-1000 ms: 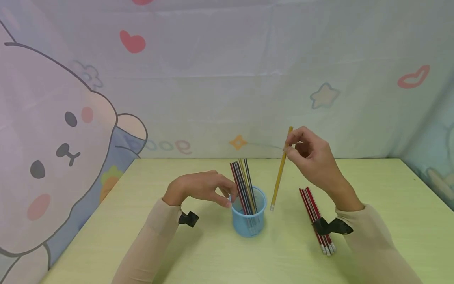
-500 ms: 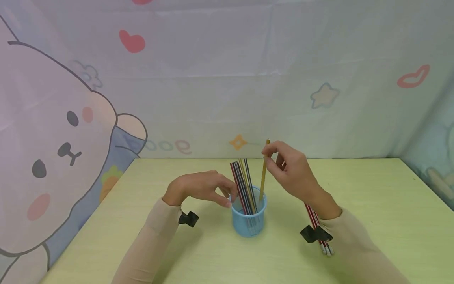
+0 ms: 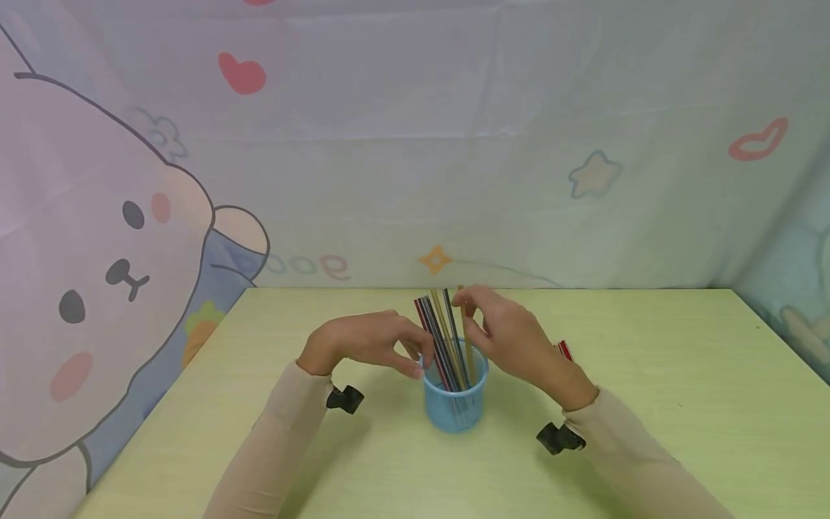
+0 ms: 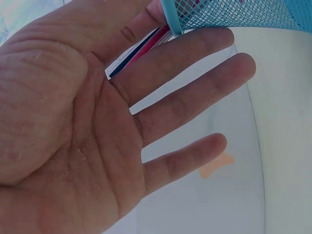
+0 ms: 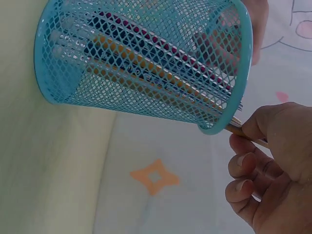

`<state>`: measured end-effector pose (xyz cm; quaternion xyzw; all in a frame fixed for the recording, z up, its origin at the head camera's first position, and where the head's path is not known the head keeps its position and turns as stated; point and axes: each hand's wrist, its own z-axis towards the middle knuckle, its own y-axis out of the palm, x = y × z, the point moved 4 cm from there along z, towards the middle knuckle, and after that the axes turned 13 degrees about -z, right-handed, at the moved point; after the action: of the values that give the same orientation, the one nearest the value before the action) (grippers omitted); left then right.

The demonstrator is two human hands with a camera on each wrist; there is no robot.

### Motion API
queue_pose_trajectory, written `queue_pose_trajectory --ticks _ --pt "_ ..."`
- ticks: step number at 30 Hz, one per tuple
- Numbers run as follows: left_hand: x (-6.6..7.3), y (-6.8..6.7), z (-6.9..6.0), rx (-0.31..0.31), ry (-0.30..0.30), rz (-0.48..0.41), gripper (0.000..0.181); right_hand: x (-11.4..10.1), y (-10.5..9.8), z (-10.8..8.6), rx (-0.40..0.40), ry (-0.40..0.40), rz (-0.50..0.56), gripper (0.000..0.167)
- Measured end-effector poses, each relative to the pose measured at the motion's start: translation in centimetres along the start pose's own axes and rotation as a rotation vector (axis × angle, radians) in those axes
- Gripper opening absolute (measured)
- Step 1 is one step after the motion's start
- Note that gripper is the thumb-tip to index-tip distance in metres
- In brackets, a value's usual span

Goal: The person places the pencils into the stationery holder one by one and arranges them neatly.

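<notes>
A light-blue mesh pencil cup [image 3: 454,412] stands upright on the table, holding several red, dark and yellow pencils [image 3: 431,317] that lean left. At its left rim, my left hand [image 3: 369,342] pinches the edge between thumb and index finger; its other fingers [image 4: 195,95] extend loosely along the outside in the left wrist view. Over the right side of the cup, my right hand [image 3: 512,335] pinches a yellow pencil [image 3: 468,346] near its upper end. That pencil's lower part is inside the cup, behind the mesh [image 5: 146,105] in the right wrist view.
Red-striped pencils [image 3: 566,351] lie on the pale yellow-green table [image 3: 700,404] to the right, mostly hidden by my right forearm. A printed curtain [image 3: 402,180] hangs behind the table. A black wrist camera [image 3: 560,437] sits below my right wrist.
My right hand has moved left and down from beside the cup, lowering the yellow pencil into it. My left hand has stayed at the rim.
</notes>
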<state>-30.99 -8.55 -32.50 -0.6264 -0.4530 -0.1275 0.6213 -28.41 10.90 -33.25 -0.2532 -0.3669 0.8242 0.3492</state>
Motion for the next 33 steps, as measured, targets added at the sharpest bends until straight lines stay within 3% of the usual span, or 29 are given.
queue_pose_trajectory --ticks 4,10,16,23,28,33 --pt "0.1 0.0 -0.1 0.002 -0.011 0.007 0.010 0.1 0.8 -0.1 -0.074 0.022 -0.008 0.028" --pt "0.2 -0.1 -0.1 0.010 -0.009 0.000 0.006 0.0 0.9 0.0 -0.125 0.028 0.019 0.028" --pt "0.1 -0.1 -0.1 0.009 -0.004 -0.006 0.006 0.5 0.0 0.1 -0.091 0.001 0.071 0.028" --pt "0.0 0.0 -0.1 0.007 0.010 -0.003 0.006 2.7 -2.0 0.2 -0.071 0.021 0.098 0.021" --pt "-0.1 0.0 -0.1 0.013 -0.001 0.004 0.005 4.6 -3.4 -0.1 -0.158 0.065 0.125 0.019" --pt "-0.1 0.0 -0.2 0.016 -0.003 0.005 0.005 6.6 -4.2 -0.9 -0.359 0.121 0.135 0.016"
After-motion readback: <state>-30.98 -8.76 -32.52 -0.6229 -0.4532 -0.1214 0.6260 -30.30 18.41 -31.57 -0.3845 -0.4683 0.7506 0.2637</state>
